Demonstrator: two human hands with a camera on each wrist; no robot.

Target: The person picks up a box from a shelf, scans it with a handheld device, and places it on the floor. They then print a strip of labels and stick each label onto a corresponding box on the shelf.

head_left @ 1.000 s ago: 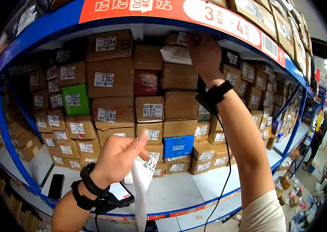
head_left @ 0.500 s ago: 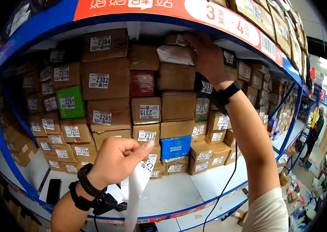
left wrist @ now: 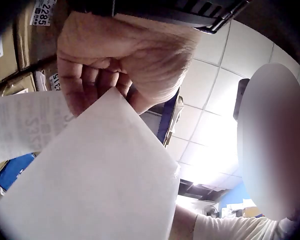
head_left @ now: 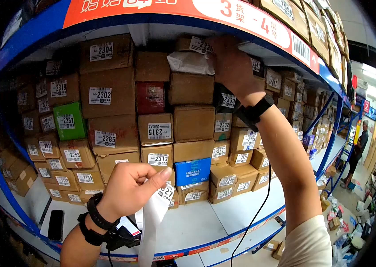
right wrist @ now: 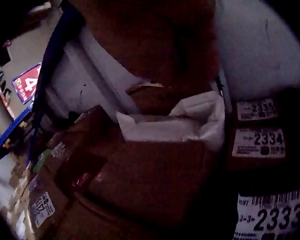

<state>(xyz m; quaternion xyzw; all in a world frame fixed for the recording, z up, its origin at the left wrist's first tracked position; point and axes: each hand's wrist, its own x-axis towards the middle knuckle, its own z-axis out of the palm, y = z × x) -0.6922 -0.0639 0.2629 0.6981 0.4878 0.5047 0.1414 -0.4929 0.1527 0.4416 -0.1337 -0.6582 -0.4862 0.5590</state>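
Observation:
My left hand point(head_left: 130, 189) pinches a white strip of printed number labels point(head_left: 151, 222) between thumb and curled fingers. The strip hangs down in front of the shelf, and its blank backing point(left wrist: 100, 170) fills much of the left wrist view. My right hand point(head_left: 234, 66) reaches up to a small brown carton point(head_left: 182, 43) on top of a stack, touching it beside its white number label point(head_left: 200, 45). Its fingers are too dark to make out. Beneath that carton lies a white package point(head_left: 190, 63), also visible as a white wrapper point(right wrist: 160, 129) in the right wrist view.
Numbered cardboard boxes point(head_left: 110, 91) fill the blue-framed shelf, including a green box point(head_left: 70, 121) and a blue box point(head_left: 192, 172). A phone point(head_left: 56, 225) lies at the shelf's front left. A black cable point(head_left: 259, 209) hangs beside my right arm. A person point(head_left: 360, 149) stands far right.
The head view has swung right, so the shelf sits further left in it. More of the small carton's label shows beside my right hand. My left hand still holds the label strip.

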